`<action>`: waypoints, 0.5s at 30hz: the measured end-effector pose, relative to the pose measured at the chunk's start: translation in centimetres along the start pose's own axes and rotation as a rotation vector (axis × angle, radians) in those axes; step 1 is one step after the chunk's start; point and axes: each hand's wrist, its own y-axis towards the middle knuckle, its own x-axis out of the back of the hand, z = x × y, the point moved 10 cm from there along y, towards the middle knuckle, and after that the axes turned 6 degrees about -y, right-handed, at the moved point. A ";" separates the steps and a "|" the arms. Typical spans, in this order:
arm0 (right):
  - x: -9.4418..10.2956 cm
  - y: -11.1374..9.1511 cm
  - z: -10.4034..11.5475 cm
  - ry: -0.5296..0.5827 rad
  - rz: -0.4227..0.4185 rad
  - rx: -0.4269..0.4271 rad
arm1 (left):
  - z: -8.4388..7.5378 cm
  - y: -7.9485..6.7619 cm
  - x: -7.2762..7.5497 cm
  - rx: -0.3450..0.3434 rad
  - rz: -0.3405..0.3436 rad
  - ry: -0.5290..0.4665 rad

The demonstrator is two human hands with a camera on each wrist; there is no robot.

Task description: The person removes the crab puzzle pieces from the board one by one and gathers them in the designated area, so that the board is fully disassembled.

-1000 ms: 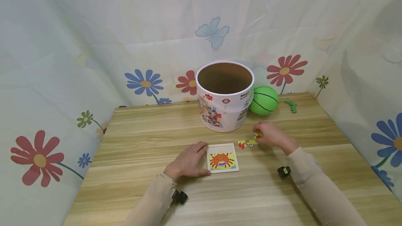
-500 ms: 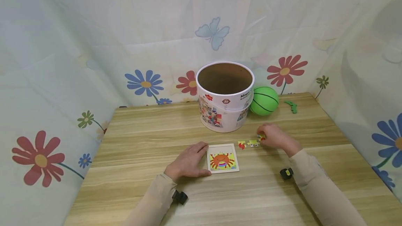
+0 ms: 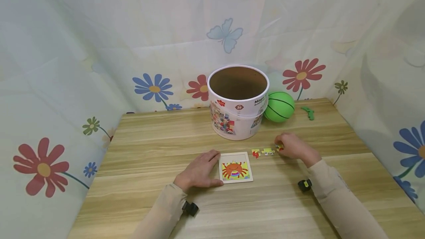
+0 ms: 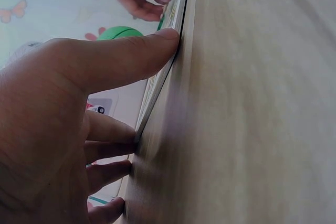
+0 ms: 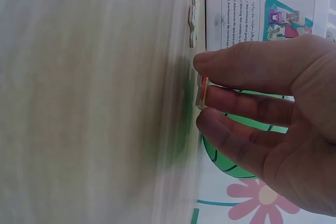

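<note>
A square jigsaw puzzle tray (image 3: 249,178) in a white frame lies on the table, its lower part filled with a smiling orange crab. My left hand (image 3: 197,172) rests along its left side, thumb at the near corner and index fingertip at the far one. Fairly straight fingers touch the edge in the left wrist view. Right of the tray, my right hand (image 3: 293,147) pinches a small puzzle piece (image 5: 201,92) between thumb and fingers, close over the tabletop. Two more pieces, a red-and-yellow puzzle piece (image 3: 255,153) and a yellow puzzle piece (image 3: 267,151), lie in a row beside it.
Behind the pieces stands a large white bucket (image 3: 237,121) with toy pictures on it. A green ball (image 3: 280,107) sits against its right side, and a small green toy (image 3: 309,113) lies farther right. Flowered curtains hang around the wooden table (image 3: 149,135).
My right hand has shifted slightly right with the puzzle piece, away from the two others in the row. The left hand and the tray have stayed put.
</note>
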 end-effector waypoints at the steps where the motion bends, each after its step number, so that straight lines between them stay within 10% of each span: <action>1: 0.0 0.0 0.0 -0.001 0.000 0.002 | 0.0 0.0 0.0 -0.001 -0.002 0.000; 15: -0.6 0.1 -0.2 -0.016 0.010 0.010 | 0.0 0.0 0.0 -0.002 0.004 -0.006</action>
